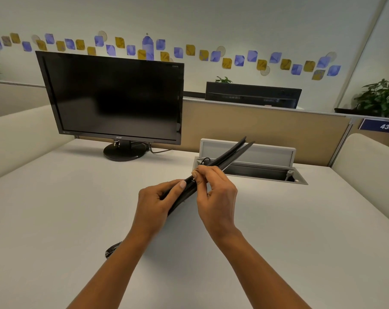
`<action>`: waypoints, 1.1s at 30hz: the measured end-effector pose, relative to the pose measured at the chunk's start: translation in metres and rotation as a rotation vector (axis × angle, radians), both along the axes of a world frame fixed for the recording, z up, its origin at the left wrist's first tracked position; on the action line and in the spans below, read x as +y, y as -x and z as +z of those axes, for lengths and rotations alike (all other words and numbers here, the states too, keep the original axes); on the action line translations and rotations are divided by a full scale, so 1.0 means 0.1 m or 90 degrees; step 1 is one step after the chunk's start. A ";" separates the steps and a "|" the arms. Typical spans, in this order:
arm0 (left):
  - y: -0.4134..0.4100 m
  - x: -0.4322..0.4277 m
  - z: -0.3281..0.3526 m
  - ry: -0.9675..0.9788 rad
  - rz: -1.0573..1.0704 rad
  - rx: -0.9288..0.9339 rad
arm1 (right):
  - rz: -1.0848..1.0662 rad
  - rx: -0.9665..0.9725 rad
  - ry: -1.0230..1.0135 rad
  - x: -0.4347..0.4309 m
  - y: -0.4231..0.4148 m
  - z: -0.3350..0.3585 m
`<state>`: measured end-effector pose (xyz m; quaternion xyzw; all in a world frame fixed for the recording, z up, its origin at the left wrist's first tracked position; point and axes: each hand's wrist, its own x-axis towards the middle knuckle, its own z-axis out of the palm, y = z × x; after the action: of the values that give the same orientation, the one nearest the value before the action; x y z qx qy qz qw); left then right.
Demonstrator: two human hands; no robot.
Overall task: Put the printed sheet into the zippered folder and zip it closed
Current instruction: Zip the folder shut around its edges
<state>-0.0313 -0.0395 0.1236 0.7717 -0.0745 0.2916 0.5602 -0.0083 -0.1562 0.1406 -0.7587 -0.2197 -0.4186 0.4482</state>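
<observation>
A black zippered folder is held on edge above the white desk, its far end pointing up and to the right, where the two sides gape slightly apart. My left hand grips the near end of the folder, thumb on top. My right hand pinches the small zipper pull between thumb and forefinger, just beyond my left thumb. The printed sheet is not visible.
A black monitor stands at the back left on a round base. An open cable box with a raised lid is set into the desk behind the folder. A small dark object lies beside my left forearm. Padded partitions border both sides.
</observation>
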 end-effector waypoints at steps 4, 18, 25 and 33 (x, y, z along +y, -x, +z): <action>0.00 -0.01 0.07 -0.078 0.056 -0.040 | 0.008 -0.003 -0.019 0.02 -0.02 0.05; 0.04 0.24 0.29 0.110 0.002 -0.004 | 0.096 0.013 0.094 0.16 -0.03 0.44; 0.01 0.24 0.31 0.128 -0.007 0.030 | 0.116 0.151 0.249 0.13 -0.13 0.71; -0.02 0.28 0.30 0.136 -0.004 0.045 | 0.112 0.126 0.296 0.15 -0.16 0.74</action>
<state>-0.0297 -0.0111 0.1533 0.7171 -0.0255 0.2684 0.6427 0.0081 -0.1413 0.2143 -0.8565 -0.3299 -0.2403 0.3159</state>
